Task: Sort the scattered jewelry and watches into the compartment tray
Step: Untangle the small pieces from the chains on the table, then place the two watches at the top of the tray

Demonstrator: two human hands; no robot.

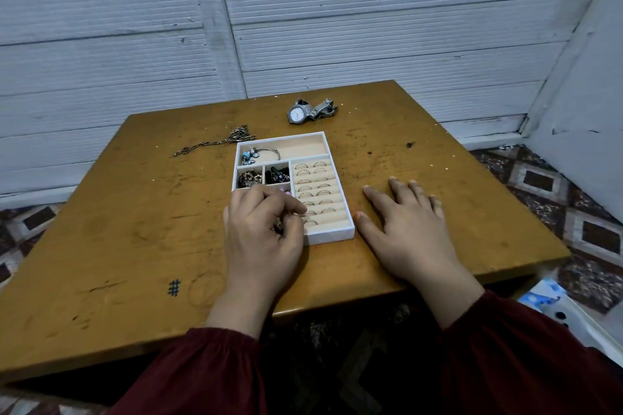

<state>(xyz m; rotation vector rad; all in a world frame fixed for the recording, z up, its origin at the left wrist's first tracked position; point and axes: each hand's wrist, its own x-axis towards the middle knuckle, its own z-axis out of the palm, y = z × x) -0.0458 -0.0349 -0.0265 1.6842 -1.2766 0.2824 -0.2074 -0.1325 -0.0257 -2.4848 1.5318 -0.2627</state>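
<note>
Compartment tray (332, 235) sits mid-table (135, 229). Left hand (261, 236) hovers over its near-left corner, fingers (286, 204) curled shut around a small item — identity unclear. Right hand (409, 229) lies flat on the table just beside the tray, fingers spread. Watch (303, 112) and chain (219, 140) lie beyond the tray, outside it

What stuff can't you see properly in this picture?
- Head view: the left hand covers the tray's near-left compartments and whatever it pinches.
- The pieces in the small dark compartments are too small to identify.
- The watch dial is too small to read.
</note>
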